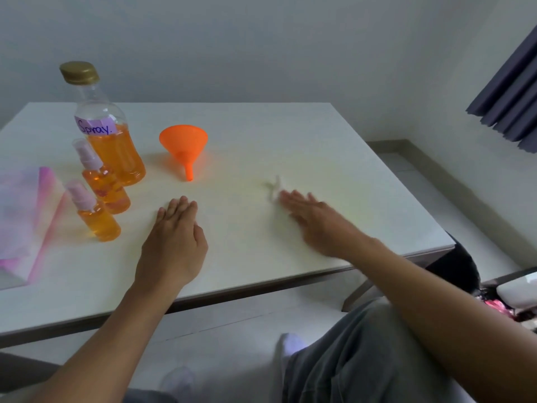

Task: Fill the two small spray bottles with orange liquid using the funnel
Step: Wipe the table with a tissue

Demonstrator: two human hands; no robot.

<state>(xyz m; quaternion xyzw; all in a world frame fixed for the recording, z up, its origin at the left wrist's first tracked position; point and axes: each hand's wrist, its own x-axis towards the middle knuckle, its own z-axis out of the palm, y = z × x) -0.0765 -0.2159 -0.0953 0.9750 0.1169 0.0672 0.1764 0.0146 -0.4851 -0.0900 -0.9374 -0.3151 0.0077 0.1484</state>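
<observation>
Two small spray bottles stand at the table's left, both holding orange liquid and capped with pink spray heads: the nearer one (94, 215) and the farther one (104, 181). Behind them stands a large clear bottle (107, 132) with a gold cap, a "Spray" label and orange liquid in its lower half. An orange funnel (184, 146) lies on its side mid-table, spout toward me. My left hand (174, 242) rests flat on the table, right of the small bottles. My right hand (316, 222) is open and blurred, low over the table, holding nothing.
A pink-and-white folded cloth (26, 222) lies at the table's left edge. The white table (319, 146) ends near my forearms. A dark curtain (514, 91) hangs at the right. My knee in grey trousers (363, 359) is below the table edge.
</observation>
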